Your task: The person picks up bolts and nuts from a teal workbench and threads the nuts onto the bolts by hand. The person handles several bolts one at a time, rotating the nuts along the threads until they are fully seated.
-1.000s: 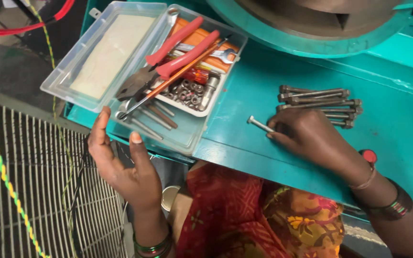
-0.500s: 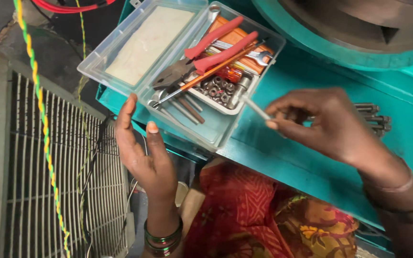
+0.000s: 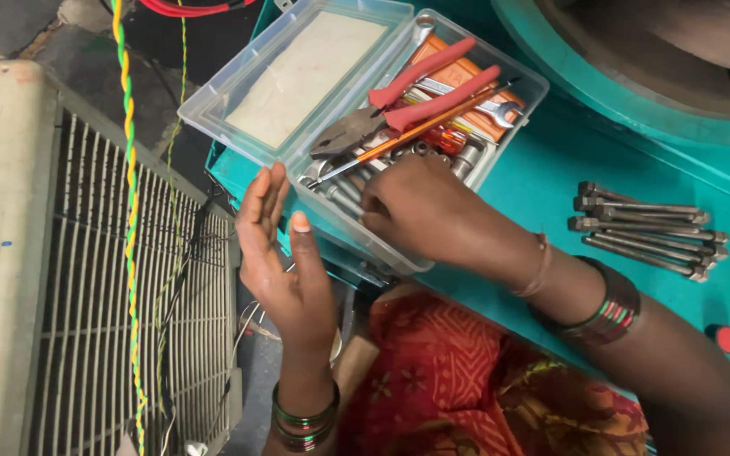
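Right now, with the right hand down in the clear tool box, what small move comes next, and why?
Probably steady the clear tool box with the left hand. It hovers open beside the near corner, which overhangs the teal table edge, while the right hand presses in among the loose metal parts.

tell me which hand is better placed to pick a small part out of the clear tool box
Right. The right hand is already inside the clear tool box, over the small metal parts. The left hand is open, outside its near edge.

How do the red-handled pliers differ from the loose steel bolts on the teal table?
The red-handled pliers lie inside the clear plastic box, while the long steel bolts lie bare on the teal table. The pliers have red grips; the bolts are plain grey. The pliers are single; the bolts form a pile. Both are metal.
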